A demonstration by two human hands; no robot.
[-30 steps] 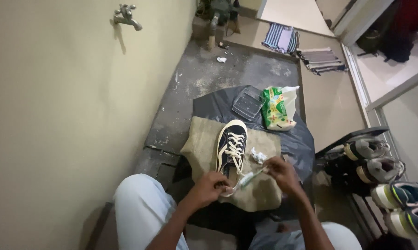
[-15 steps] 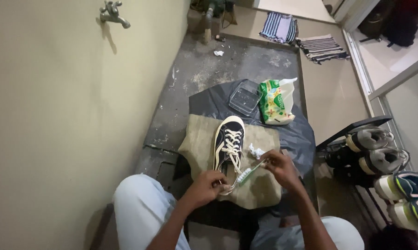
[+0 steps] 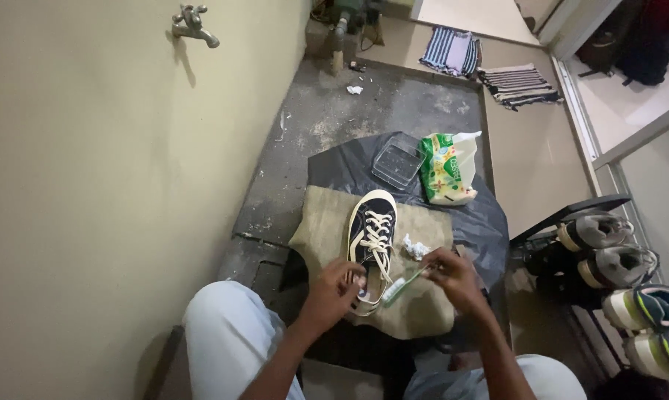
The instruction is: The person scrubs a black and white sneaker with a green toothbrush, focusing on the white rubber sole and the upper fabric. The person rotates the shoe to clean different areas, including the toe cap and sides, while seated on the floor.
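Resting beside left hand [image 3: 334,292]: sneaker [image 3: 371,241]

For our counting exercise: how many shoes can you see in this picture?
5: one dark lace-up shoe on the cloth by the hands, and four on the rack at right; more may lie beyond the edge.

A crumpled green, yellow and white plastic packet [image 3: 446,168] lies on black sheeting [image 3: 490,222], beside a clear plastic tray [image 3: 397,160].

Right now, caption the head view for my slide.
Left hand steadies dark sneaker on cloth; right hand holds toothbrush.
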